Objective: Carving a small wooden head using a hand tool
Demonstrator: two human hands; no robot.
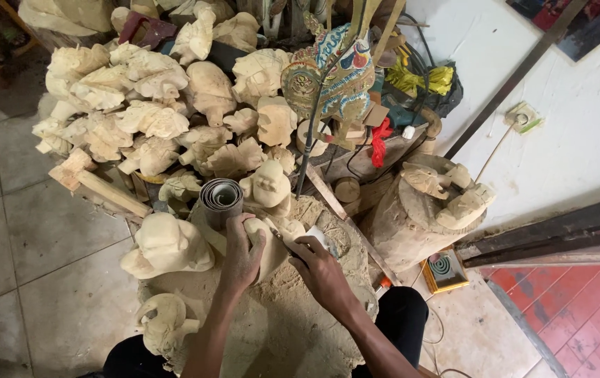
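My left hand [240, 253] grips a pale unpainted wooden carving [272, 246] and presses it down on a sawdust-covered work block [293, 315]. My right hand [319, 269] is closed around a small carving tool with a pale handle [322, 236], its tip against the carving's right side. A roll of grey sandpaper [220, 197] stands upright just beyond my left hand, and a carved head with a round face [269, 186] sits behind it.
A big heap of rough carved wooden heads [146, 112] fills the back left. Two more lie by my left knee [165, 246] [163, 323]. A stump [412, 210] bearing carvings stands to the right, with a painted flat puppet [331, 77] behind and a mosquito coil box [444, 269] on the floor.
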